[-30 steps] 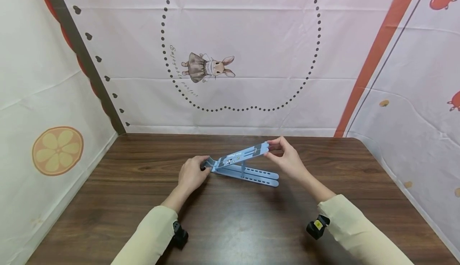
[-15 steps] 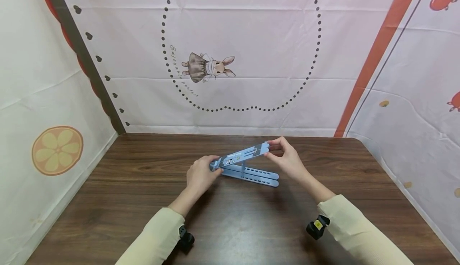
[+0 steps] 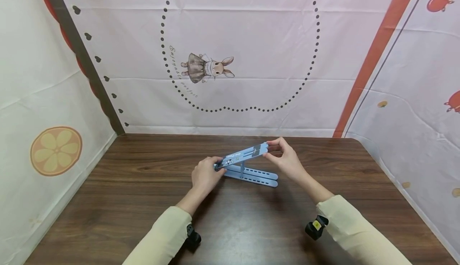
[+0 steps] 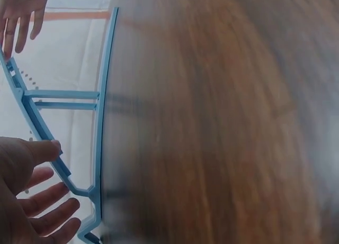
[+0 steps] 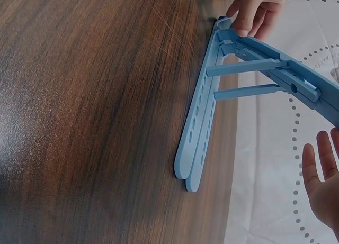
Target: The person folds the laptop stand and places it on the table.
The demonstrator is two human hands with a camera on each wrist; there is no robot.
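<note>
A light blue folding laptop stand (image 3: 251,153) stands unfolded on the table, its printed upper part sloping up to the right. Two slotted base bars (image 5: 198,127) lie flat below, joined to the upper part by upright struts (image 4: 63,94). My left hand (image 3: 205,174) grips the low, hinged end of the upper part, thumb on the near edge and fingers on the far side. At the raised right end, my right hand (image 3: 286,160) pinches the tip between thumb and fingers. The stand's front hooks are hidden by the left hand in the head view.
The brown wooden table (image 3: 244,225) ends at a printed white cloth (image 3: 251,57) behind, with more cloth on both sides. A small black camera sits on the left wrist (image 3: 193,239) and another on the right wrist (image 3: 316,227).
My left hand has slid rightward along the stand, from the front hooks onto the lower end of the upper part. The right hand and the stand have stayed put.
</note>
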